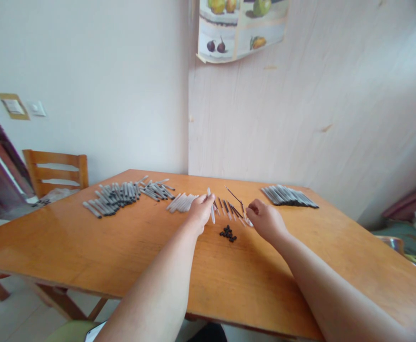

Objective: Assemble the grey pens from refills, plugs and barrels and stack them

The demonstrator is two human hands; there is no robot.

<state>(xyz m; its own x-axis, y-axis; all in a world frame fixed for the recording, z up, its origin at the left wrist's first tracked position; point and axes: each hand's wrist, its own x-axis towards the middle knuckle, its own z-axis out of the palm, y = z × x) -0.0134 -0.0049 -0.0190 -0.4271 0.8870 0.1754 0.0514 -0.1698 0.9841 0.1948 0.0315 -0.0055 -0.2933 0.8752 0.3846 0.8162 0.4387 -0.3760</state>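
My left hand (201, 210) is closed around a clear pen barrel (212, 209), which stands nearly upright in its fingers. To the right, my right hand (263, 219) pinches a thin dark pen refill (233, 194) that slants up and leftward from the fingertips. Between the hands lies a row of loose refills (225, 207) on the table. Beside my left hand is a group of clear empty barrels (183, 202). Small black pen caps or plugs (228, 233) sit in a heap in front of the refills.
The wooden table (140, 251) carries a large pile of capped pens (118, 197) at left and a neat row of pens (289, 195) at right. A wooden chair (56, 173) stands beyond the left edge. A wall rises behind, with a fruit picture (241, 28).
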